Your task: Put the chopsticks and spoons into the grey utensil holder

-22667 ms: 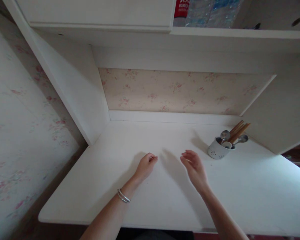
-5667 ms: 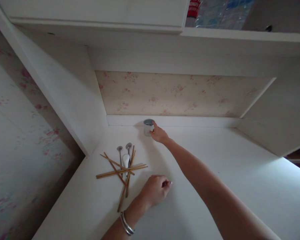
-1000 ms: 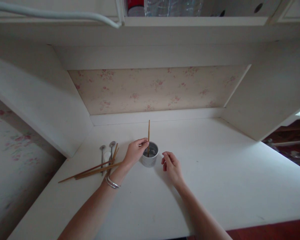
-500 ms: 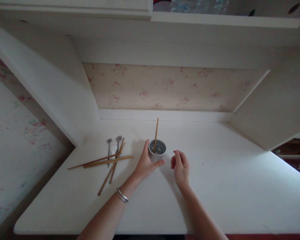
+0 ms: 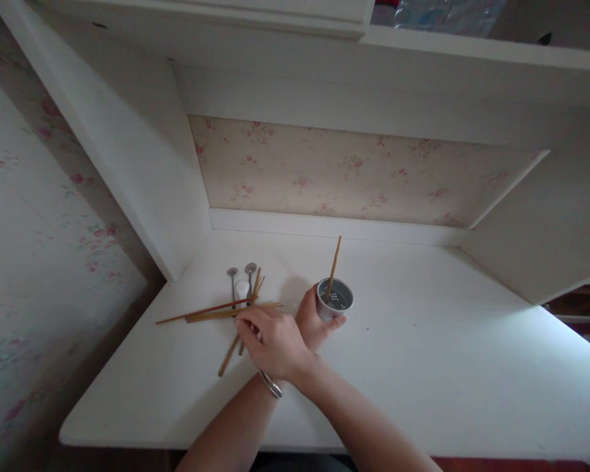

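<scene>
My left hand (image 5: 315,322) is wrapped round a grey metal utensil cup (image 5: 335,309) with small holes in its bottom. One wooden chopstick (image 5: 333,265) stands in the cup, leaning slightly right. Crossing over my left forearm, my right hand (image 5: 275,337) reaches the pile of wooden chopsticks (image 5: 211,313) on the left. Its fingers are curled down and close together over the sticks. Their tips are partly hidden, so what lies between them cannot be made out. Behind the pile lie two metal spoons (image 5: 250,269) and a white spoon (image 5: 242,288), partly covered by chopsticks.
Everything lies on a white desk (image 5: 452,367) with a rounded front left corner. White side panels (image 5: 122,151) rise at both sides, and a shelf (image 5: 295,72) with plastic bottles (image 5: 447,14) hangs above. A silver bracelet (image 5: 271,385) is on my left wrist.
My right hand has swung left from beside the cup, across my left forearm, to the chopstick pile. My left hand still holds the cup. The view has shifted left.
</scene>
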The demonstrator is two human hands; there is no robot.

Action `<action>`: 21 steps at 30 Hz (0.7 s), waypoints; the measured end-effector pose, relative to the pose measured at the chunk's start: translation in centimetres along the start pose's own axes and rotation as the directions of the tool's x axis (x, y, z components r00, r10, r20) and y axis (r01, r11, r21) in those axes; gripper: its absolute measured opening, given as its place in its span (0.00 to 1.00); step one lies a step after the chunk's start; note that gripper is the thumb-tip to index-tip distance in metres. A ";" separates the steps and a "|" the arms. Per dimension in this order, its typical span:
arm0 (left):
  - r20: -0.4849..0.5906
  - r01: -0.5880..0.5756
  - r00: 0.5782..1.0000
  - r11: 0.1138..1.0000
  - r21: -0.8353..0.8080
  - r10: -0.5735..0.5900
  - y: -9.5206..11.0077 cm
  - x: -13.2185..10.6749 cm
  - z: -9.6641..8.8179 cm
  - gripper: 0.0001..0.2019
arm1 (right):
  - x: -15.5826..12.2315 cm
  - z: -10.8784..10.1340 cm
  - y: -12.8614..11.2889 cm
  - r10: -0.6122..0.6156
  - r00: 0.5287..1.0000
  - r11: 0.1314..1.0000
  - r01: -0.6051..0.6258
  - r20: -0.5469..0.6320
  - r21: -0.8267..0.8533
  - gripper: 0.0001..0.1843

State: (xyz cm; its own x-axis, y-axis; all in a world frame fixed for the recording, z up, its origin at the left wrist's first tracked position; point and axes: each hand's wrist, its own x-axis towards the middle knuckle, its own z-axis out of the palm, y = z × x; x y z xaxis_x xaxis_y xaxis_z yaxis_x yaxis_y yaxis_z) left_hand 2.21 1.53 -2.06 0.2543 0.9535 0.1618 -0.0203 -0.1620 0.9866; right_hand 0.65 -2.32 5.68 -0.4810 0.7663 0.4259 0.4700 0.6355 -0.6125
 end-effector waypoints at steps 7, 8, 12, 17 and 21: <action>-0.147 -0.104 0.982 0.989 0.107 0.119 -0.6 0.7 -0.2 0.39 | 7.3 6.3 1.2 -0.038 0.893 0.878 0.244 0.448 -0.412 0.12; -0.140 -0.106 0.983 0.989 0.108 0.120 -0.6 0.7 -0.3 0.39 | 7.8 7.0 1.4 -0.022 0.882 0.867 0.251 0.471 -0.431 0.12; -0.119 -0.101 0.987 0.991 0.090 0.111 -0.3 0.7 -0.7 0.39 | 8.9 8.9 2.1 0.007 0.865 0.855 0.255 0.501 -0.452 0.08; -0.115 -0.059 0.991 0.997 0.049 0.064 -0.4 0.9 -0.7 0.39 | 9.2 9.3 2.6 -0.004 0.863 0.856 0.264 0.505 -0.445 0.07; -0.104 -0.057 0.993 0.998 0.040 0.060 -0.7 1.0 -0.6 0.39 | 9.0 7.9 2.2 -0.061 0.892 0.857 0.277 0.447 -0.435 0.12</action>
State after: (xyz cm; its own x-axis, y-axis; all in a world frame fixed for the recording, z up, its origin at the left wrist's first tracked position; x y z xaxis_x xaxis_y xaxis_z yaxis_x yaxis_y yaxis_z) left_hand 1.90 2.75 -2.60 0.1502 0.9633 0.2226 0.0037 -0.2257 0.9742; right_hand -8.45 5.23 2.89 -0.7887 0.6029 0.1199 0.5918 0.7975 -0.1172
